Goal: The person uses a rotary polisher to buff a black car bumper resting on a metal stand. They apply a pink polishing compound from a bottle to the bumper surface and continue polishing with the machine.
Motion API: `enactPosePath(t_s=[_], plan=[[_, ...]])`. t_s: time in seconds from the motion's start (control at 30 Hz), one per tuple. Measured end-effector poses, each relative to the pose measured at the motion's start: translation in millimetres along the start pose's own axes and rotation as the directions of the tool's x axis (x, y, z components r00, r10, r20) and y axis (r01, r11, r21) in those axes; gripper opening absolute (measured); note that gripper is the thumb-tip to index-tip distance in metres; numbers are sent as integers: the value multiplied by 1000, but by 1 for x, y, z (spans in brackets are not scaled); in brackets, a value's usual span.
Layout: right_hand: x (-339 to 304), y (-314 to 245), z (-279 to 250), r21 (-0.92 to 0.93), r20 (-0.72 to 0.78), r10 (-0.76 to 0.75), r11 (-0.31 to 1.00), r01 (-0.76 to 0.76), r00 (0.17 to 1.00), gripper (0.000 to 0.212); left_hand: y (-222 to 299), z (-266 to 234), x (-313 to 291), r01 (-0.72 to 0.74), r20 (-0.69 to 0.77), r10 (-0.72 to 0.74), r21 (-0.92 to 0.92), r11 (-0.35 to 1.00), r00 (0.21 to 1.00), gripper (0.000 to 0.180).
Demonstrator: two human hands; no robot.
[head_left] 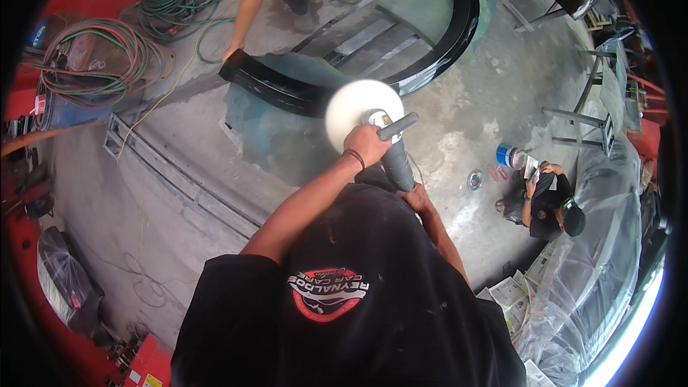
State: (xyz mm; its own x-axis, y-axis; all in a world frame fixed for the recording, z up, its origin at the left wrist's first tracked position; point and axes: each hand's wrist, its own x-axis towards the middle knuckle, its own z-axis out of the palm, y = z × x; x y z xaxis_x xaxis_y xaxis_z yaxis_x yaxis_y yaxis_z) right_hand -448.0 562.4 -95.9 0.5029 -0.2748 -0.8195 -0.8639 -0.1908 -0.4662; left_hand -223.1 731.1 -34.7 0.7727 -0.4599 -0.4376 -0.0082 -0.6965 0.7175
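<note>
Both my hands hold a grey-and-black power polisher (pixel 398 165) with a round white buffing pad (pixel 345 116) at its far end. My left hand (pixel 368 145) is closed on the tool's head, just behind the pad and beside its black side handle (pixel 398 126). Farther back, my right hand (pixel 414 198) wraps the rear of the body; its fingers are partly hidden. The pad overlaps the near edge of a glossy black curved car panel (pixel 283 93); I cannot tell whether they touch. Another person's hand (pixel 231 54) rests on the panel's left end.
Coiled hoses (pixel 93 64) lie at the far left. A long metal frame (pixel 179 190) crosses the floor on the left. To the right, a co-worker (pixel 552 208) crouches near a blue can (pixel 509 155). Plastic sheeting (pixel 588 272) covers something along the right side.
</note>
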Motion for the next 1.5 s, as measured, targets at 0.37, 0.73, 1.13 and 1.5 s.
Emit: enactPosePath(t_s=[0.37, 0.73, 1.13, 1.5], plan=[[23, 33, -45, 80, -11, 15, 997, -14, 1000, 55, 56, 31, 39, 2, 96, -8, 64, 998, 995, 33], [3, -20, -147, 13, -147, 73, 997, -72, 986, 34, 120, 58, 101, -30, 50, 34, -83, 996, 998, 41], [-19, -134, -230, -145, -101, 122, 980, -136, 987, 23, 134, 29, 138, 38, -45, -61, -402, 915, 997, 42], [-58, -139, -125, -177, -6, 93, 980, -92, 996, 27, 53, -29, 52, 68, -92, -112, -390, 918, 989, 43]])
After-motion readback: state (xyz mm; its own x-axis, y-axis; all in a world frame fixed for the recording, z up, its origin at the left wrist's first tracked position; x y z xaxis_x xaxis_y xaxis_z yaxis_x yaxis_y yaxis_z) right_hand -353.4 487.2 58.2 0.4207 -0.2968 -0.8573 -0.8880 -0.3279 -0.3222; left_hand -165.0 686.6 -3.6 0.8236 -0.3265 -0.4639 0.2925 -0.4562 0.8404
